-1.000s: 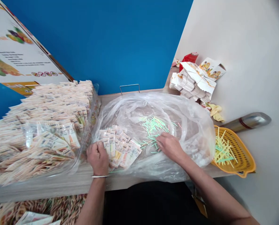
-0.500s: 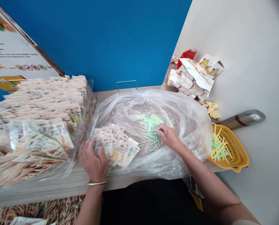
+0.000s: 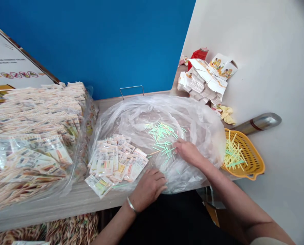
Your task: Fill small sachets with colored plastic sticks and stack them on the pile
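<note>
A large clear plastic bag (image 3: 198, 115) lies spread on the table, with several small green, yellow and pink sticks (image 3: 162, 136) scattered inside it. My right hand (image 3: 189, 151) rests among those sticks, its fingers pinched together on a few of them. A fanned bunch of small printed packets (image 3: 116, 161) lies on the bag's left side. My left hand (image 3: 148, 189) sits flat on the bag's near edge, just right of the packets, fingers loosely curled and holding nothing.
A big heap of the same packets (image 3: 31, 136) in clear plastic fills the left. An orange basket (image 3: 254, 163) with more sticks stands at the right, beside a steel flask (image 3: 259, 123), folded cartons (image 3: 205, 83) and a yellow cloth (image 3: 227, 114). Blue wall behind.
My left hand has let go of the fanned packets and moved right onto the bag's near edge. My right hand stays among the sticks. The camera has shifted slightly.
</note>
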Motion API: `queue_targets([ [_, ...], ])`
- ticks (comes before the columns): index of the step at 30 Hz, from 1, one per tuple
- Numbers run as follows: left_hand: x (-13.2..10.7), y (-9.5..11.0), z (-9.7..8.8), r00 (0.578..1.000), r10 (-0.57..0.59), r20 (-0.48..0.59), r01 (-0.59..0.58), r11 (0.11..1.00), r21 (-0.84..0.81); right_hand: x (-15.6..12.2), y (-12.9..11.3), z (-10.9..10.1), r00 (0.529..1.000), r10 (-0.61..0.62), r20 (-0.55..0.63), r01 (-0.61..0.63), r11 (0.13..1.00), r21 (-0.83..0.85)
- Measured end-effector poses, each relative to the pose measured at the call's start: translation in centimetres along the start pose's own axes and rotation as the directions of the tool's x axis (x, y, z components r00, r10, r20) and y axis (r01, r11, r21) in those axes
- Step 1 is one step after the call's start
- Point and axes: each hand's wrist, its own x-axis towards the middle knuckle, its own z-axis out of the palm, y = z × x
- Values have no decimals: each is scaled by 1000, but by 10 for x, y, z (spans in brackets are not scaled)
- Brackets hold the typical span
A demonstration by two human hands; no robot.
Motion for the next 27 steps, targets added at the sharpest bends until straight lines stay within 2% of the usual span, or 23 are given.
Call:
queue_targets([
  [2,-3,-1,-1,1000,0,-1,0,1000,-18,-2,11,-7,997,21,-78,-10,991,134],
  [5,-5,-3,-3,1000,-4,-15,3,1000,-30,-5,23,-17,976,13,-216,46,963,266],
  [8,-3,-2,-3,1000,-17,-9,17,999,-38,-8,24,-21,977,-31,-212,92,953,287],
  [11,-1,0,-3,1000,-23,-6,23,999,-48,-9,14,-15,992,-105,-64,113,983,146],
  [13,-1,1,-3,1000,-24,-14,23,998,-52,-8,5,-5,997,-79,9,79,997,-20],
  [16,-1,1,-5,999,-25,-21,24,998,-62,-6,-4,7,1000,-17,9,18,986,-164],
  [19,-1,1,-5,999,-35,-6,34,997,-76,-2,-2,7,1000,-24,-14,22,987,-158],
  [21,-2,1,-5,999,-45,3,45,996,-82,-1,4,2,999,-29,-23,27,996,-89],
  [23,-2,1,-4,999,-53,2,53,995,-86,-1,13,-2,999,-10,-50,12,999,50],
  [27,-4,-1,-3,998,-49,-27,46,994,-103,4,23,-6,986,94,-137,-36,926,375],
])
